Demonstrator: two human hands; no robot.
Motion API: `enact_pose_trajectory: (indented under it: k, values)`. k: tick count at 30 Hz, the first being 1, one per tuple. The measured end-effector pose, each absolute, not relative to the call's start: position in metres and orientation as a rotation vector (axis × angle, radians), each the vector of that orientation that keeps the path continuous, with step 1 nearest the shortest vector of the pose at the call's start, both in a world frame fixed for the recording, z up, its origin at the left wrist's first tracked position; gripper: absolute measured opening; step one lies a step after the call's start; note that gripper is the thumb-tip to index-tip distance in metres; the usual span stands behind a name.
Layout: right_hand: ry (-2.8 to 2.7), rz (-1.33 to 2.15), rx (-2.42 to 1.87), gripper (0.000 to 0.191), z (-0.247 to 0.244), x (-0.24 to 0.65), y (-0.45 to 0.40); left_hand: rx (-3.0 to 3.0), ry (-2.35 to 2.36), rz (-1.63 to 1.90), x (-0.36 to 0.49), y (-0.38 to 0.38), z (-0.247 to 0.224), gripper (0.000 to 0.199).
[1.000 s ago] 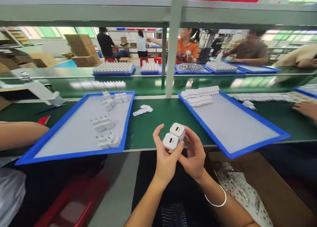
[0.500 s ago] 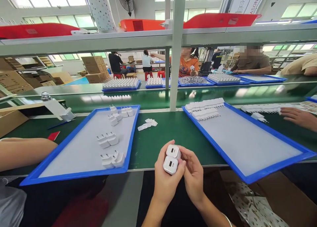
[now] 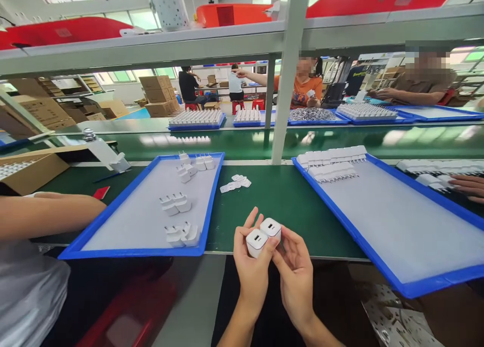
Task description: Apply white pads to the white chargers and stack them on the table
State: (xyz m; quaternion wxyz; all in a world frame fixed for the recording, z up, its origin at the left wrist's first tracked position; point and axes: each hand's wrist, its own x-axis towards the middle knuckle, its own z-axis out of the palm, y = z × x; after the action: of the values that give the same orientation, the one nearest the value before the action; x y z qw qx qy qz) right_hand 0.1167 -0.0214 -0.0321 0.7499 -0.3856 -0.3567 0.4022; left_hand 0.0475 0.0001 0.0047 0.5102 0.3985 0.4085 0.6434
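Two white USB wall chargers are held side by side over the table's front edge, port faces up toward me. My left hand (image 3: 251, 274) is closed around the nearer charger (image 3: 257, 242), its thumb across the front. My right hand (image 3: 297, 269) pinches the other charger (image 3: 271, 228) at its right side. The prongs of both are hidden. Beyond my hands, a small pile of flat white pieces (image 3: 236, 183) lies on the green table. A blue-rimmed tray (image 3: 141, 206) on the left bears several white plugs with prongs up. Rows of white chargers (image 3: 333, 165) line the far end of the right tray (image 3: 408, 226).
A shelf post (image 3: 289, 74) rises behind the table. Another person's arm (image 3: 53, 216) rests at the left. At the right edge, a co-worker's hand (image 3: 471, 185) touches white chargers. A carton (image 3: 38, 173) stands far left, and a red card (image 3: 101, 192) lies near it.
The two chargers have turned from one behind the other to a slanted side-by-side position. My left fingers have lifted and spread somewhat. The view has shifted left.
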Motion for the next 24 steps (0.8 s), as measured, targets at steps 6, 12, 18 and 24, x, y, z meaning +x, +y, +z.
enact_pose_trajectory:
  k: [6, 12, 18, 24]
  values:
    - [-0.782, 0.790, -0.889, 0.028, -0.035, 0.108, -0.013, 0.881, 0.972, 1.396, 0.038, 0.009, -0.001, 0.047]
    - [-1.167, 0.945, -0.876, 0.022, -0.016, 0.135, 0.010, 0.925, 0.989, 1.365, 0.012, 0.028, 0.002, 0.045]
    - [-1.900, 0.723, -1.394, 0.015, 0.040, 0.157, 0.102, 0.843, 0.997, 1.490, -0.005, 0.045, -0.002, 0.044]
    - [-2.190, 0.624, -1.568, 0.021, 0.051, 0.112, 0.207, 0.891, 1.052, 1.460, -0.010, 0.050, -0.016, 0.047]
